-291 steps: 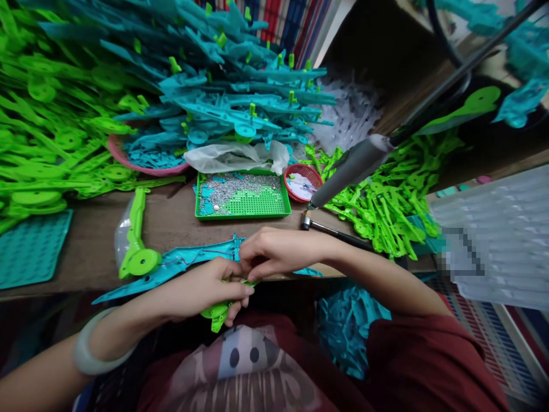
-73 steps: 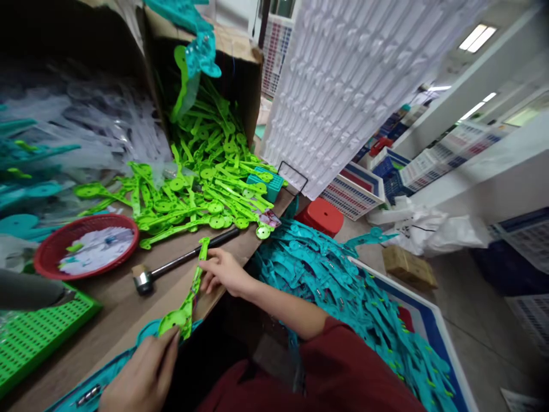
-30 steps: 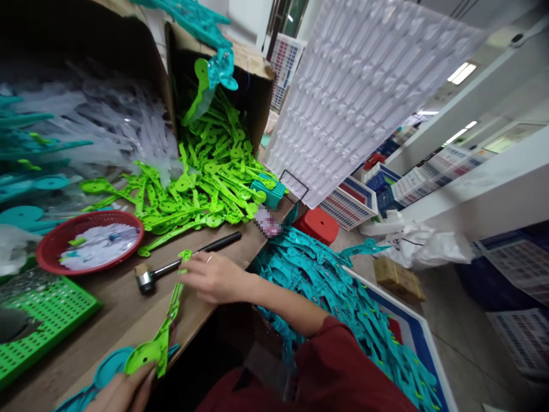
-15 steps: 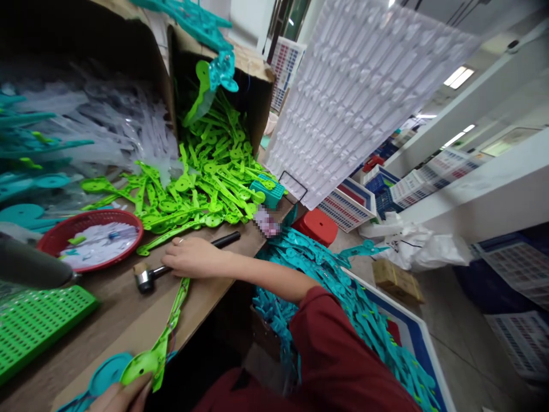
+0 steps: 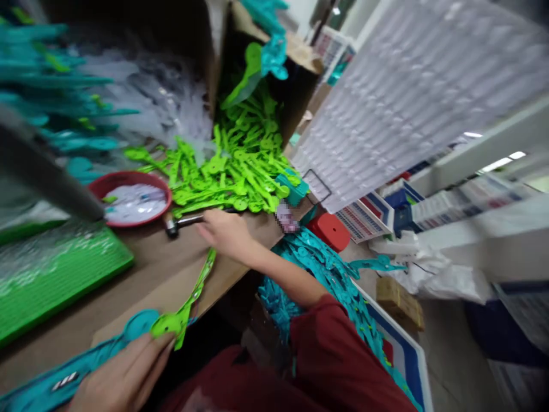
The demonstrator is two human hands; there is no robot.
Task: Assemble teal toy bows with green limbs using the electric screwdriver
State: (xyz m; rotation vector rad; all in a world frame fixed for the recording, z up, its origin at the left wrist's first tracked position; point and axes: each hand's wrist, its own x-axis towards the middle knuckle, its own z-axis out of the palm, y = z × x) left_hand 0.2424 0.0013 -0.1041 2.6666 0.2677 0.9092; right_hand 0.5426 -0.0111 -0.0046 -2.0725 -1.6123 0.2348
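Note:
My left hand (image 5: 124,369) at the lower left is closed, pinching a bright green plastic part (image 5: 169,325) by its rounded end. The part's narrow strip, with a thin wire alongside, slants up toward my right hand (image 5: 227,234). A long teal plastic piece (image 5: 92,357) with a round end lies beside and partly under my left hand. A small hammer (image 5: 174,228) rests on the table by a red basket (image 5: 170,200). Its dark handle passes behind my right hand. Those fingers are blurred, so I cannot tell whether they grip it.
A heap of green parts (image 5: 231,177) spills from a cardboard box (image 5: 300,77). White strips (image 5: 171,97) and teal parts (image 5: 51,86) are piled left. A green perforated tray (image 5: 72,280) lies at the left edge. Teal parts (image 5: 309,257) and a red stool (image 5: 330,230) are at right.
The view has shifted, moving the scene up and right. The hammer is closer to the red basket, and my right hand sits lower against its handle. My left hand still holds the green part.

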